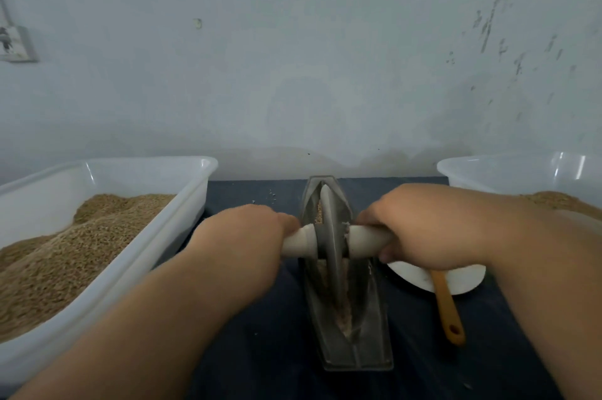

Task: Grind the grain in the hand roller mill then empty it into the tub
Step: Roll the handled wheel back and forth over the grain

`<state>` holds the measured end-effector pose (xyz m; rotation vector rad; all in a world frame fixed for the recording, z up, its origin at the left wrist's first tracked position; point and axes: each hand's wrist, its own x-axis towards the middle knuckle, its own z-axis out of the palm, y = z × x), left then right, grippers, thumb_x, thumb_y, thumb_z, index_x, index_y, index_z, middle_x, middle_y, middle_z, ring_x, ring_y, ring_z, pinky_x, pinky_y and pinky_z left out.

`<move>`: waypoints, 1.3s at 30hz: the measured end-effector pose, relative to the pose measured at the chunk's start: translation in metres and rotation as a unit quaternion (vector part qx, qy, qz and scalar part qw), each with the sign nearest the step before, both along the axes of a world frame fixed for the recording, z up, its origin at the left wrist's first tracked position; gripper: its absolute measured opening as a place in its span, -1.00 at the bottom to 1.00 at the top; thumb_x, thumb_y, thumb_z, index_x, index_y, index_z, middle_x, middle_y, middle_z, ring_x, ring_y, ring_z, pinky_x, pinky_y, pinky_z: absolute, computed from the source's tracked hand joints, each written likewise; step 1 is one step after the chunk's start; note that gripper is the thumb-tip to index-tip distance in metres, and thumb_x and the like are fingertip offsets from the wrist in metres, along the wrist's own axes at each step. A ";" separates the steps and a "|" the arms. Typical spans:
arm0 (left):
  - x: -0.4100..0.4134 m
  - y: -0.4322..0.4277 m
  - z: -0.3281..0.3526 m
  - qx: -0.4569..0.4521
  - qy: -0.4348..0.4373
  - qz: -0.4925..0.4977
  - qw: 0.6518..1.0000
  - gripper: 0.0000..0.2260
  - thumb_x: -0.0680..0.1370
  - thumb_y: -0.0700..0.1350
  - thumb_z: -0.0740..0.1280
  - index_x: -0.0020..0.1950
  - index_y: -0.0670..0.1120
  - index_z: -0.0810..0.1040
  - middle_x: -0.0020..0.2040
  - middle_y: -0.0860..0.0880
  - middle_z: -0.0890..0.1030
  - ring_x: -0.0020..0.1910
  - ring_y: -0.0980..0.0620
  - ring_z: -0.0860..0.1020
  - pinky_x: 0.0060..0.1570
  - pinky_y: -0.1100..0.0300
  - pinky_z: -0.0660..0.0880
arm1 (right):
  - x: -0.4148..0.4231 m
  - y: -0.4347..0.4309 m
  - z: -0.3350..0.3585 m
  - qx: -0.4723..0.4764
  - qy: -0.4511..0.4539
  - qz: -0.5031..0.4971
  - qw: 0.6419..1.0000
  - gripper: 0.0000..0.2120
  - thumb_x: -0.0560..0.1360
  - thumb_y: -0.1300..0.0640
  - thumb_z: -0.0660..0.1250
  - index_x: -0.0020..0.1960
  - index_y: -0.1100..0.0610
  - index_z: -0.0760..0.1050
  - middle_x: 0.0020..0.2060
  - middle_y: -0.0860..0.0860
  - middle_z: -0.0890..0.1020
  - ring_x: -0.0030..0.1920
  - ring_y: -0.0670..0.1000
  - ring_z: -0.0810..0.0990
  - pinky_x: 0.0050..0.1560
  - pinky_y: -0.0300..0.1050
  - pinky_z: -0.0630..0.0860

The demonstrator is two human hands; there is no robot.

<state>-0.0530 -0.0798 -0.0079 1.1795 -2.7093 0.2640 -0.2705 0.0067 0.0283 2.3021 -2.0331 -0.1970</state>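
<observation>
Two hands on one hand roller mill, set between two tubs.

The left hand [247, 236] and right hand [423, 230] each curl tightly round one end of the white handle [365, 241] that runs through the wheel [329, 236]. The hand roller mill [368, 328] sits on the dark table [260, 350] directly between the hands, with grain [343, 311] in its trough. The left tub [182, 204] and right tub [508, 171] both hold grain. One white plate [465, 279] lies under the right hand, with one orange-handled utensil [448, 305] resting on it.
</observation>
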 end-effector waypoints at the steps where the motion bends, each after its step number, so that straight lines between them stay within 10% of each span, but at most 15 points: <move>1: 0.004 0.004 0.005 0.007 -0.017 -0.008 1.000 -0.71 0.49 0.00 0.34 0.15 0.27 0.40 -0.16 0.16 0.43 -0.12 0.10 0.41 -0.09 0.11 0.44 | 0.002 0.008 0.007 0.024 -0.008 0.006 1.000 -0.86 0.50 -0.03 0.39 0.04 -0.15 0.49 -0.16 -0.11 0.58 -0.16 -0.12 0.52 -0.21 -0.21 0.43; 11: -0.007 -0.011 -0.011 0.024 0.021 0.021 0.999 -0.45 0.58 -0.05 0.25 0.50 0.31 0.17 0.22 0.11 0.52 0.18 0.03 0.50 0.16 0.07 0.43 | -0.007 -0.016 -0.017 -0.036 -0.018 -0.025 0.999 -0.73 0.52 0.08 0.35 0.20 -0.11 0.52 -0.09 -0.09 0.60 -0.11 -0.07 0.54 -0.19 -0.17 0.47; 13: -0.015 -0.025 -0.027 -0.008 0.070 0.031 0.997 -0.41 0.62 -0.12 0.22 0.56 0.23 0.08 0.42 0.13 0.40 0.38 0.04 0.36 0.48 0.00 0.15 | -0.011 -0.031 -0.033 -0.090 -0.008 -0.055 0.994 -0.63 0.50 0.18 0.30 0.26 -0.10 0.48 -0.06 -0.06 0.58 -0.07 -0.01 0.54 -0.06 -0.01 0.54; 17: -0.021 -0.041 -0.044 -0.057 0.118 0.038 0.991 -0.35 0.60 -0.21 0.24 0.58 0.18 0.05 0.51 0.15 0.27 0.51 0.11 0.17 0.50 -0.01 -0.24 | -0.016 -0.044 -0.057 -0.184 -0.040 -0.063 0.980 -0.41 0.50 0.28 0.27 0.47 -0.11 0.33 0.22 -0.05 0.55 0.20 0.05 0.48 0.16 0.07 0.50; 24: -0.014 -0.020 -0.021 -0.041 0.086 0.019 0.995 -0.57 0.56 -0.09 0.28 0.37 0.27 0.35 0.15 0.14 0.54 0.14 0.03 0.50 0.10 0.07 0.43 | -0.011 -0.028 -0.028 -0.094 -0.022 -0.051 0.994 -0.65 0.50 0.11 0.36 0.23 -0.19 0.50 -0.07 -0.10 0.58 -0.05 -0.03 0.53 -0.14 -0.08 0.46; 32: 0.011 0.020 0.021 0.017 -0.029 -0.027 0.999 -0.52 0.52 0.05 0.34 0.36 0.42 0.29 0.12 0.19 0.57 0.14 0.08 0.51 0.12 0.04 0.50 | 0.000 0.020 0.017 0.070 -0.036 -0.013 0.997 -0.77 0.45 -0.10 0.44 0.09 -0.17 0.54 -0.15 -0.11 0.63 -0.13 -0.09 0.61 -0.05 0.02 0.57; 39: -0.006 -0.018 -0.015 0.011 0.043 0.021 0.999 -0.46 0.61 -0.05 0.23 0.52 0.32 0.16 0.22 0.09 0.55 0.20 0.01 0.49 0.15 0.07 0.46 | -0.005 -0.031 -0.025 -0.060 0.009 -0.061 0.996 -0.41 0.51 0.17 0.33 0.43 -0.29 0.34 0.02 -0.08 0.59 0.00 -0.01 0.54 -0.06 -0.09 0.50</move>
